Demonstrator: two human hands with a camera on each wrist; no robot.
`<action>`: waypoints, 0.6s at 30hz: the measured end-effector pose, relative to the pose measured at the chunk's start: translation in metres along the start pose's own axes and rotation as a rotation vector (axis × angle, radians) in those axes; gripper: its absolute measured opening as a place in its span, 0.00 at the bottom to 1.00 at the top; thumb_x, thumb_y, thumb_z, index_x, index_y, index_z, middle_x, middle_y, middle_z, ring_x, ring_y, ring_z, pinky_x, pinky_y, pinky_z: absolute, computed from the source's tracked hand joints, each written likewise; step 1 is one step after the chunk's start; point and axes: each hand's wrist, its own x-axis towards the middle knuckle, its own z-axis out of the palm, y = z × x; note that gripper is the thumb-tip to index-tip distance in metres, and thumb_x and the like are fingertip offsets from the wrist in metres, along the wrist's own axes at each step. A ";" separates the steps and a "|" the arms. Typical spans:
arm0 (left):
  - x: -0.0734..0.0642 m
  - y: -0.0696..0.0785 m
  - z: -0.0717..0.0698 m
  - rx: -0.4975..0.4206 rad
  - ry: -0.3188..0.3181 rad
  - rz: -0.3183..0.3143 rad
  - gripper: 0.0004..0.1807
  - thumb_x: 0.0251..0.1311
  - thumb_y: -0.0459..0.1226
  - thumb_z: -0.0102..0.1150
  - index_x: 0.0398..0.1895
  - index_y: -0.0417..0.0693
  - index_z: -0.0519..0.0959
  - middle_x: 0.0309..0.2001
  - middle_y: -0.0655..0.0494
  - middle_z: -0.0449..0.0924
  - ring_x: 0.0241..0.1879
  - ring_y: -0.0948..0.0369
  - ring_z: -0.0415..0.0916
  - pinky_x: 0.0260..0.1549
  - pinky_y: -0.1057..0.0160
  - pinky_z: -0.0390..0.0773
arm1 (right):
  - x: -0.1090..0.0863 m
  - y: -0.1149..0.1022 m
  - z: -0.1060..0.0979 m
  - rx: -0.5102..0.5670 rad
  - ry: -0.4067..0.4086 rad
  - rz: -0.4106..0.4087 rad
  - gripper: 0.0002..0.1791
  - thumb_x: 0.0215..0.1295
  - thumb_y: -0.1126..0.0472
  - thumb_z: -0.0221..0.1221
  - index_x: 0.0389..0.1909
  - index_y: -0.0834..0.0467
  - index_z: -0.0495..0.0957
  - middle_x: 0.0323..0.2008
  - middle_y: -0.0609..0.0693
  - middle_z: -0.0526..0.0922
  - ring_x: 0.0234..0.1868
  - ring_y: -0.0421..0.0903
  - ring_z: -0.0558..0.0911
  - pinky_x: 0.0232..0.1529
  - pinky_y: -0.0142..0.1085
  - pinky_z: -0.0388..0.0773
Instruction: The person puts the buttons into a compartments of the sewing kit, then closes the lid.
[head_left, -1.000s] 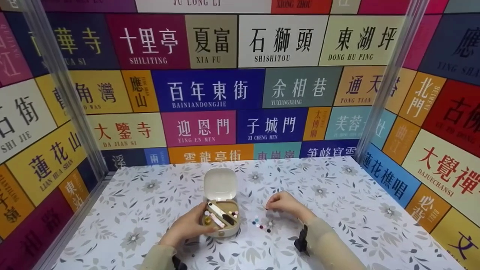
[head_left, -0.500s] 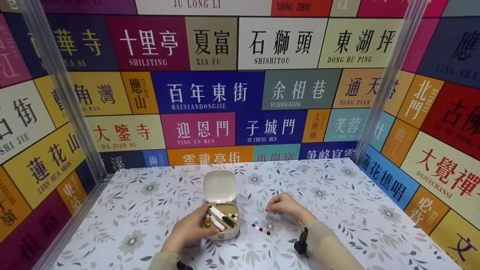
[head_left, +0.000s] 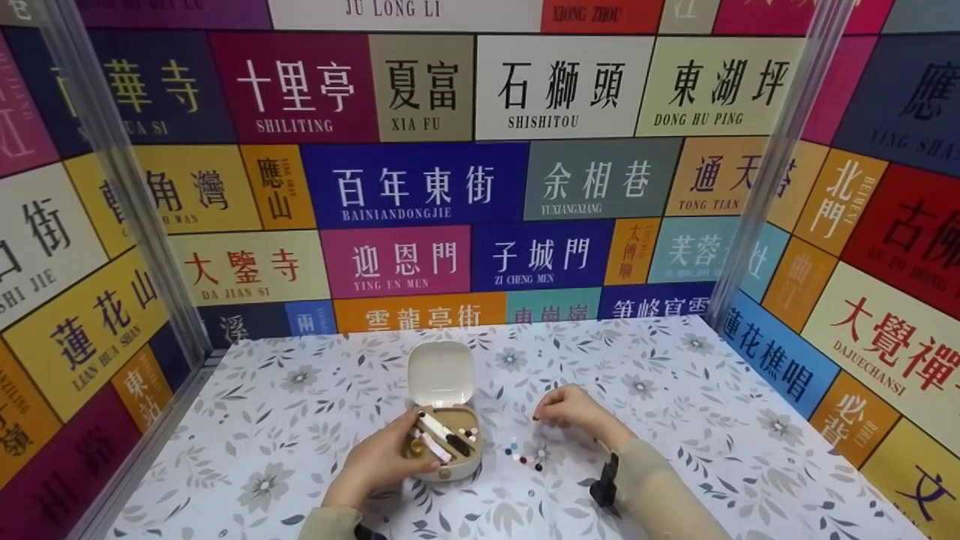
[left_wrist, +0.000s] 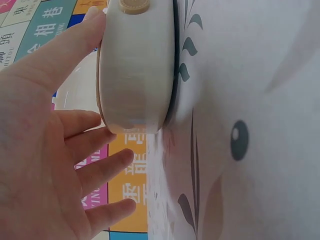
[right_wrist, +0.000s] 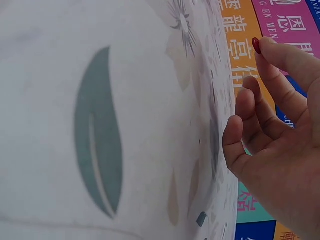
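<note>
Dark red, a tiny bead (right_wrist: 256, 45) is pinched between thumb and forefinger of the right hand (head_left: 576, 411), above the floral tablecloth (head_left: 750, 469). The left hand (head_left: 384, 454) rests its spread thumb and fingers against the white case (head_left: 465, 468), hiding that side from the head view. Loose beads (head_left: 523, 460) lie between case and right sleeve (head_left: 660, 484). Behind stands the raised lid (head_left: 441, 373). Only the head view shows the case's white-and-black tool (head_left: 442, 430); the left wrist view shows its tall side wall.
</note>
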 end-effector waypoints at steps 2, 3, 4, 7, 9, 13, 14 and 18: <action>0.000 -0.001 0.001 -0.007 0.000 0.000 0.59 0.41 0.61 0.72 0.75 0.47 0.58 0.70 0.42 0.61 0.66 0.42 0.62 0.63 0.39 0.61 | -0.001 0.000 -0.001 0.008 0.009 -0.005 0.05 0.59 0.63 0.63 0.31 0.60 0.86 0.26 0.50 0.85 0.25 0.41 0.77 0.25 0.29 0.73; 0.000 -0.002 0.001 -0.009 0.000 0.001 0.59 0.41 0.62 0.72 0.75 0.48 0.57 0.70 0.42 0.61 0.66 0.42 0.62 0.63 0.39 0.61 | -0.001 0.000 -0.002 0.003 0.012 0.000 0.05 0.59 0.62 0.63 0.31 0.59 0.86 0.27 0.51 0.85 0.25 0.41 0.77 0.25 0.30 0.73; 0.000 -0.003 0.001 -0.011 -0.002 -0.002 0.59 0.41 0.62 0.72 0.75 0.48 0.57 0.71 0.43 0.61 0.67 0.42 0.61 0.63 0.39 0.60 | -0.001 0.000 -0.002 -0.002 0.016 0.004 0.06 0.58 0.62 0.64 0.32 0.60 0.86 0.28 0.53 0.85 0.25 0.41 0.77 0.25 0.30 0.73; 0.000 -0.005 0.002 -0.022 -0.007 -0.008 0.60 0.40 0.63 0.72 0.75 0.48 0.56 0.71 0.43 0.60 0.67 0.43 0.60 0.64 0.39 0.59 | -0.002 -0.002 -0.003 -0.023 0.035 0.031 0.07 0.58 0.60 0.65 0.32 0.61 0.86 0.30 0.58 0.85 0.24 0.41 0.74 0.24 0.29 0.71; 0.001 -0.006 0.002 -0.031 -0.009 -0.009 0.60 0.40 0.63 0.71 0.75 0.48 0.56 0.71 0.43 0.59 0.68 0.42 0.60 0.64 0.38 0.58 | -0.001 -0.002 -0.003 -0.042 0.041 0.037 0.08 0.58 0.60 0.65 0.33 0.62 0.86 0.30 0.59 0.85 0.23 0.41 0.72 0.23 0.29 0.69; 0.001 -0.006 0.002 -0.053 -0.017 -0.018 0.61 0.40 0.62 0.72 0.75 0.47 0.56 0.72 0.42 0.58 0.68 0.42 0.58 0.65 0.39 0.56 | 0.000 -0.001 -0.004 -0.057 0.044 0.033 0.09 0.59 0.60 0.65 0.34 0.63 0.85 0.30 0.57 0.85 0.21 0.38 0.69 0.20 0.28 0.66; 0.001 -0.006 0.002 -0.059 -0.019 -0.022 0.61 0.40 0.62 0.72 0.75 0.47 0.56 0.72 0.43 0.58 0.68 0.42 0.58 0.65 0.39 0.56 | 0.000 -0.001 -0.005 -0.056 0.043 0.034 0.09 0.59 0.60 0.65 0.34 0.63 0.85 0.29 0.57 0.85 0.20 0.38 0.69 0.20 0.28 0.65; 0.002 -0.005 0.003 -0.077 -0.022 -0.034 0.61 0.39 0.62 0.73 0.76 0.47 0.55 0.72 0.43 0.58 0.69 0.42 0.58 0.65 0.39 0.55 | -0.001 -0.002 -0.006 -0.051 0.041 0.038 0.08 0.59 0.61 0.65 0.34 0.63 0.86 0.28 0.55 0.84 0.18 0.37 0.66 0.18 0.28 0.62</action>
